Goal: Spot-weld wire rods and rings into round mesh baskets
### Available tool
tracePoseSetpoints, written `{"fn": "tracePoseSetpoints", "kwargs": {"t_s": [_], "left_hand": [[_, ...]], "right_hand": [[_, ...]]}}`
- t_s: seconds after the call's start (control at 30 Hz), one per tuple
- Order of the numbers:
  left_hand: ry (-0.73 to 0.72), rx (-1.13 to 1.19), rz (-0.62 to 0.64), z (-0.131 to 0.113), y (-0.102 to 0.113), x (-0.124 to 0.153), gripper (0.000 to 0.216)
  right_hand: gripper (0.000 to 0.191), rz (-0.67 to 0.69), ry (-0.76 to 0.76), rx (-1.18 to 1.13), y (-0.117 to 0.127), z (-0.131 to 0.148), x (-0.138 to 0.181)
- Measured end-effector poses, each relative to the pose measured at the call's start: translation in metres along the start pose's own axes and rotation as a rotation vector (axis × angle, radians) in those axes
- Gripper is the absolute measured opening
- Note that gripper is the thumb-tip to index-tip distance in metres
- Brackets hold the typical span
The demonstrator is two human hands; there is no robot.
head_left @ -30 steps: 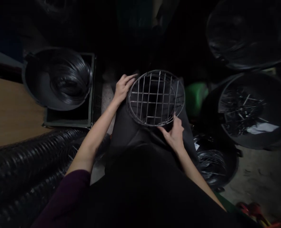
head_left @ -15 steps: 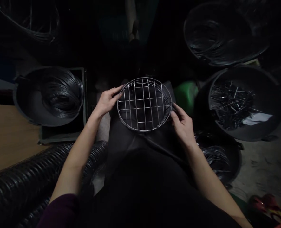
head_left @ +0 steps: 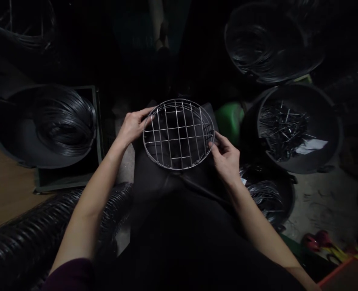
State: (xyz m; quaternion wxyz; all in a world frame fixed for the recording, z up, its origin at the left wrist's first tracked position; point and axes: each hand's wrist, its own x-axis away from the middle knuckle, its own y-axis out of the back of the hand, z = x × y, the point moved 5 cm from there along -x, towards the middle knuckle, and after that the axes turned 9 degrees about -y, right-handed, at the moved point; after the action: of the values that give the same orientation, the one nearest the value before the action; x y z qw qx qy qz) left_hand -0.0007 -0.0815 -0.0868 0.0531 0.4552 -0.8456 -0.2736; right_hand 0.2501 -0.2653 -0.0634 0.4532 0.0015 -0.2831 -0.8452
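We hold a round wire grid (head_left: 179, 127) over dark cloth (head_left: 157, 186); we cannot tell whether the two touch. Our left hand (head_left: 133, 126) is closed on the grid's left rim, and our right hand (head_left: 227, 157) pinches its right rim between thumb and fingers. Just right of the grid we see a green object (head_left: 230, 121), too dim to name. Farther right of it, an open tub (head_left: 323, 125) holds short metal pieces (head_left: 283, 129) and a white scrap (head_left: 312, 146). Well left of the grid, a dark wire coil (head_left: 60, 121) lies in a second tub (head_left: 15, 137) above a crate (head_left: 66, 180). Left of the grid and nearer us lies a ribbed black stack (head_left: 30, 234).
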Motion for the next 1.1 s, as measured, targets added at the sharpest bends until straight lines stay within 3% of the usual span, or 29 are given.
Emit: {"fn": "tracePoseSetpoints", "kwargs": {"t_s": [0.27, 0.43, 0.57, 0.7, 0.8, 0.93, 1.03, 1.1], "left_hand": [[-0.048, 0.006, -0.047, 0.011, -0.012, 0.006, 0.045], [-0.078, 0.034, -0.078, 0.014, -0.018, 0.008, 0.049], [-0.075, 0.040, -0.066, 0.016, -0.021, 0.010, 0.051], [-0.046, 0.067, -0.041, 0.019, -0.025, 0.010, 0.050], [-0.001, 0.085, -0.049, 0.026, -0.027, 0.009, 0.050], [0.009, 0.082, -0.072, 0.029, -0.024, 0.008, 0.054], [-0.016, 0.076, -0.098, 0.014, -0.018, 0.010, 0.064], [0.023, 0.063, -0.120, 0.007, -0.013, 0.012, 0.068]], "right_hand": [[0.046, 0.009, 0.039, -0.058, -0.009, -0.018, -0.004], [0.044, -0.079, 0.170, 0.180, -0.003, -0.015, 0.012], [0.056, 0.065, 0.303, 0.456, 0.000, -0.012, 0.039], [0.088, 0.187, 0.291, 0.609, -0.005, -0.018, 0.057], [0.104, 0.135, 0.186, 0.587, -0.017, -0.029, 0.055], [0.106, 0.088, 0.141, 0.454, -0.037, -0.037, 0.053], [0.105, 0.048, 0.138, 0.361, -0.033, -0.031, 0.058], [0.094, 0.095, 0.171, 0.302, -0.020, -0.026, 0.052]]}}
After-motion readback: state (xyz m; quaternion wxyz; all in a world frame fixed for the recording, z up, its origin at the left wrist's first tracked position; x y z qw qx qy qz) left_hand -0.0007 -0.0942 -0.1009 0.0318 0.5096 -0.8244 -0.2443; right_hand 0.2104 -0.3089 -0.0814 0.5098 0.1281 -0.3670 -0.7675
